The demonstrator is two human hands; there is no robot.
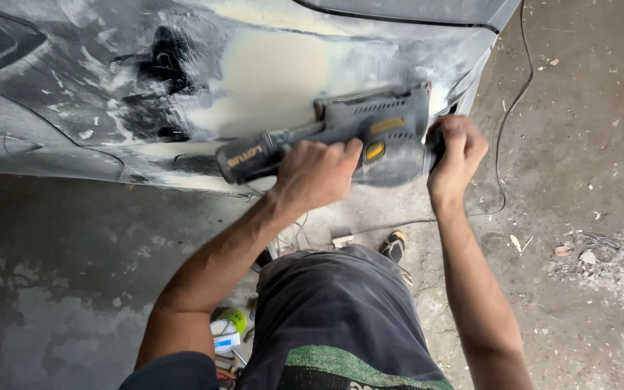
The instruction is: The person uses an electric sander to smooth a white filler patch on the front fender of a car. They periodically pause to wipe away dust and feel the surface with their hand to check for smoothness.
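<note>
Grey car body panel (95, 94), sanded, pale filler patch (276, 72) at centre. Grey electric sander (370, 133) pressed flat against panel just right of the patch. Left hand (315, 173) fingers wrapped around sander handle; right hand (456, 148) fingers closed over its front end.

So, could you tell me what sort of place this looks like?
Probably a car body repair shop: a grey car panel patched with pale filler, a grey electric sander held by both hands against it, and a stained concrete floor.
</note>
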